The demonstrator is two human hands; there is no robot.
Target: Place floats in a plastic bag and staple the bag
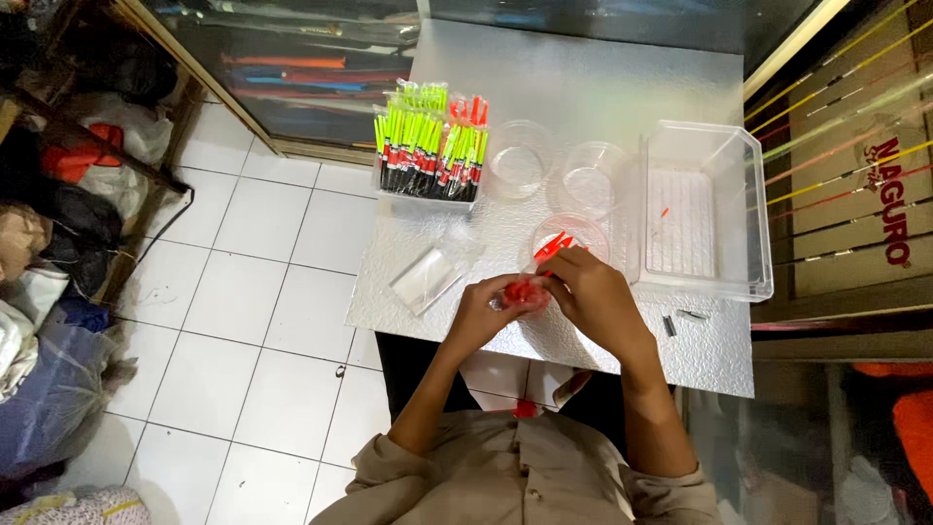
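Note:
My left hand (483, 311) and my right hand (590, 292) meet over the near part of a small silvery table (583, 87). Between them they grip a small bunch of red-orange floats (525, 288), partly wrapped in clear plastic. Just beyond my right hand stands a round clear cup (573, 236) with a few red floats sticking out of it. A stack of clear plastic sleeves (428, 275) lies left of my left hand.
A clear box of packed green, yellow and red floats (428, 146) stands at the table's far left. Two round clear cups (520, 160) (595, 177) sit beside it. A large clear tub (705, 209) fills the right side. Small metal pieces (680, 319) lie near the front edge. White floor tiles (262, 292) lie to the left.

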